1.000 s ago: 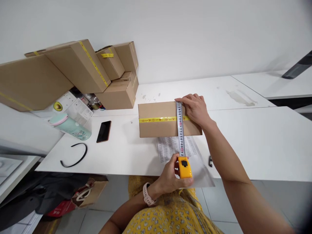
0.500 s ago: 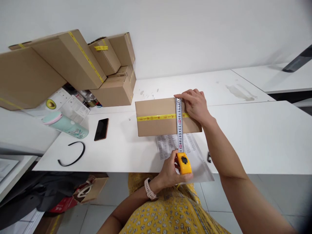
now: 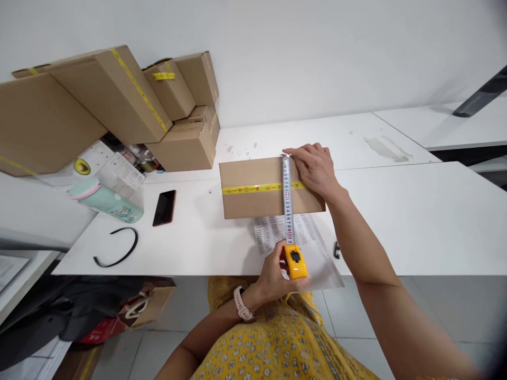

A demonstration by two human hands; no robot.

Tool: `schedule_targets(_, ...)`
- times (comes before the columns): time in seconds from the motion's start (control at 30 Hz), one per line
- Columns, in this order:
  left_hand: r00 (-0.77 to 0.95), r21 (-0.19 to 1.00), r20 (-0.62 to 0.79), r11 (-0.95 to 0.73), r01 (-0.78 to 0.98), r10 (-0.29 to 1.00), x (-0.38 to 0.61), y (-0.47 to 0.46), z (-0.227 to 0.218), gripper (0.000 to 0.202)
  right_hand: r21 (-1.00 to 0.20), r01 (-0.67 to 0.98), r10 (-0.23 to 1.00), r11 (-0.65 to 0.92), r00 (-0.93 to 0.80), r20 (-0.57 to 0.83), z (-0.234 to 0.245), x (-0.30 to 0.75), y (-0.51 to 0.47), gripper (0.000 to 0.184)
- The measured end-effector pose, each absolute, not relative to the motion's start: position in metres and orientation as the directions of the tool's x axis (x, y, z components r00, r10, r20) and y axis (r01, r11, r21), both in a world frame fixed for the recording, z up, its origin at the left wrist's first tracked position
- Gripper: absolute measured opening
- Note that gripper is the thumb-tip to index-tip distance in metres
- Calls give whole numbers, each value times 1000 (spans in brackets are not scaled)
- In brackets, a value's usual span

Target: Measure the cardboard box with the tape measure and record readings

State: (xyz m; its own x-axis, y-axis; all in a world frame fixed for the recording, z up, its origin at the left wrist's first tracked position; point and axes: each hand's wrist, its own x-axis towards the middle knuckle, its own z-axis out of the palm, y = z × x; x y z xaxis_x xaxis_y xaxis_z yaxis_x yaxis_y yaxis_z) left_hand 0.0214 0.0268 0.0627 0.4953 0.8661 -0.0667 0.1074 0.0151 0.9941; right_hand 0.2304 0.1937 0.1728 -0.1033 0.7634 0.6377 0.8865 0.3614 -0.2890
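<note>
A brown cardboard box (image 3: 253, 203) with yellow printed tape along its middle lies on the white table. My left hand (image 3: 276, 273) is closed round the yellow case of a tape measure (image 3: 296, 262) just in front of the box. Its metal blade (image 3: 288, 203) runs out across the box top to the far edge. There my right hand (image 3: 315, 166) pinches the blade's end with thumb and index finger, the other fingers resting on the box's right part. A printed sheet (image 3: 269, 232) lies partly under the box and the tape case.
Several cardboard boxes (image 3: 119, 100) are stacked at the back left. Nearer stand or lie a mint-green bottle (image 3: 109, 201), a phone (image 3: 164, 208) and a black headband (image 3: 132, 248). A small black item (image 3: 336, 250) lies by my right forearm. The table's front edge is close to my body.
The tape blade and its case have shifted slightly left across the box, with my left hand. My right hand still holds the blade's end at the far edge.
</note>
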Motion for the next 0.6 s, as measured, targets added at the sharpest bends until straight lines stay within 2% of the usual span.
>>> schedule_targets(0.17,425,969,113,-195,154,898,2,25,41,88,-176,936,780,305,-139,610,171,230,205,58)
schedule_targets(0.33,436,941,70,-204,270,897,-19,23,17,84,-143,950,758,278,-126,640,165,227,205,63)
schedule_targets(0.43,450,915,92,-254,314,888,-25,20,8,87,-140,955,733,261,-101,673,154,222,184,63)
schedule_targets(0.6,477,883,137,-325,338,868,-29,19,2,91,-131,967,669,219,-51,742,109,218,132,67)
